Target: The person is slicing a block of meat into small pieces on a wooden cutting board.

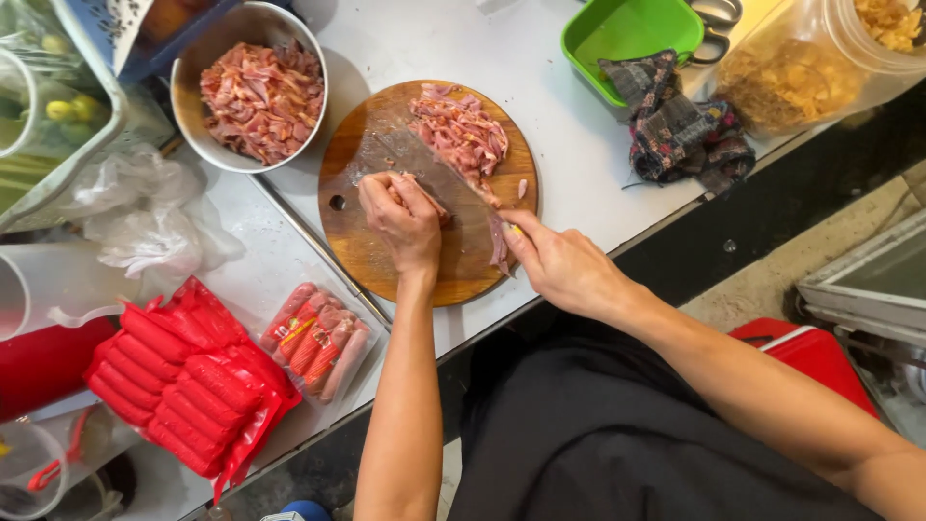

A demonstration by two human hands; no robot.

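White counter (540,87) bears a round board (386,251); left hand (405,217) pins meat (424,198), right hand (559,260) grips a cleaver (434,169).

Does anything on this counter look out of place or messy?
Only small things: a stray meat scrap lies apart from the pile on the cutting board, and a crumpled dark cloth hangs partly over the green tray.

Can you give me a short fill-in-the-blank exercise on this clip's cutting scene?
1. The right hand holds a ____.
2. The left hand presses meat on a round ____ board.
3. The metal bowl holds sliced ____.
4. Packs of red sausages lie to the person's ____.

Missing words: knife; wooden; meat; left
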